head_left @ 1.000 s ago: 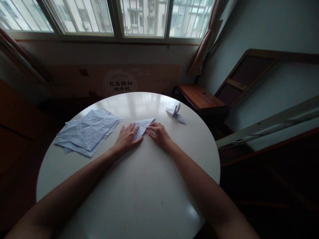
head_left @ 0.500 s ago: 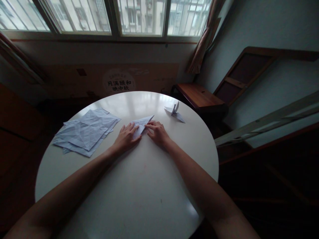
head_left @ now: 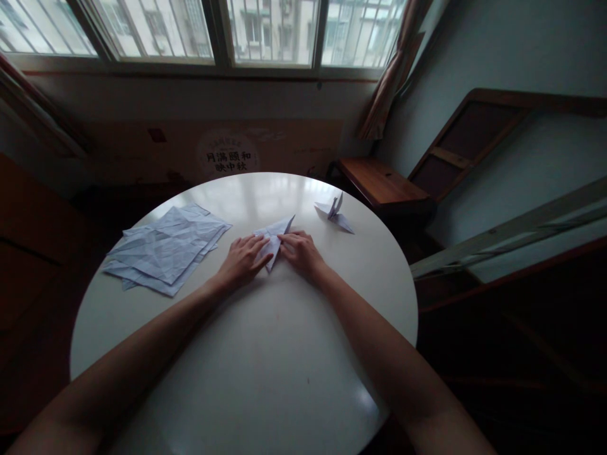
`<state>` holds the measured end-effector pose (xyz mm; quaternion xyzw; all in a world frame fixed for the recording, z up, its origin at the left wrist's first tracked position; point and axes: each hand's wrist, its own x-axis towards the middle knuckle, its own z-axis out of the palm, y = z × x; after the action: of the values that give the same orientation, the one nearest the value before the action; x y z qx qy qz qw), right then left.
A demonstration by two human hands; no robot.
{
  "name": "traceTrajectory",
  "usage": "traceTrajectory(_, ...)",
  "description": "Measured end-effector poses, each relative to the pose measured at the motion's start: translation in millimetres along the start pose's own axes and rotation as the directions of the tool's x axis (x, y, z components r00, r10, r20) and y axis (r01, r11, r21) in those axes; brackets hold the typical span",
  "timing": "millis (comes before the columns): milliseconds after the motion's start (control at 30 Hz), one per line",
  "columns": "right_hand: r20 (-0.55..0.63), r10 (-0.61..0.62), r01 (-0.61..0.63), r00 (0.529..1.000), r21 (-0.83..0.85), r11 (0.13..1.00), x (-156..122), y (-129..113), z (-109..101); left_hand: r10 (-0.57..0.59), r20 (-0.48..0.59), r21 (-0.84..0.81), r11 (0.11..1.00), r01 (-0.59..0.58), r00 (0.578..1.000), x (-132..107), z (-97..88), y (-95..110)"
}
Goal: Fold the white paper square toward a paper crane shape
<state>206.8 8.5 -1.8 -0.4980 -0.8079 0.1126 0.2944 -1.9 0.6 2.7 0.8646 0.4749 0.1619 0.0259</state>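
Observation:
Between my hands a piece of folded white paper (head_left: 272, 243) lies on the round table, with one point toward the window and another toward me. My left hand (head_left: 243, 258) rests on its left part, fingers stretched out and flat. On the right edge, my right hand (head_left: 302, 251) has its fingertips closed at the paper, the thumb side partly hidden. Beyond my right hand stands a folded paper crane (head_left: 334, 213) with spread wings. Creased white sheets (head_left: 168, 246) lie in an overlapping pile left of my left hand.
The white round table (head_left: 265, 354) has a curved edge all around. A wooden stool (head_left: 379, 180) stands behind its right side. Against the wall under the window is a printed cardboard panel (head_left: 294, 142). A dark wooden frame (head_left: 467, 136) leans at the right wall.
The near point of the folded paper now shows between my hands, where it was covered before. My left thumb has shifted slightly right, and my right fingers have moved a little over the edge.

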Motion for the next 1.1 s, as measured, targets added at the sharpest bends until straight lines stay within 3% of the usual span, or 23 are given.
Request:
traceTrajectory(167, 0.006, 0.07, -0.069, 0.998, -0.041, 0.997, 0.4, -1.3, -1.9, 0.031, -0.051, 0.001, 1.0, -0.031, 0.998, -0.4, 3.1, -3.4)
traceTrajectory(400, 0.028, 0.056, -0.054, 0.998, -0.044, 0.998, 0.4, -0.8, -1.9, -0.009, 0.042, 0.012, 1.0, 0.009, 0.999, 0.6, 6.3, -3.3)
traceTrajectory(633, -0.019, 0.098, -0.097, 0.995, 0.014, 0.995, 3.0, -0.1, -0.5, -0.012, 0.044, 0.002, 1.0, 0.012, 0.999, 0.2, 2.5, -1.6)
traceTrajectory(1100, -0.028, -0.043, 0.044, 0.999, 0.024, 0.999, 2.2, 3.9, 2.9, 0.012, 0.033, 0.006, 1.0, -0.012, 0.999, -0.3, 5.8, -5.2)
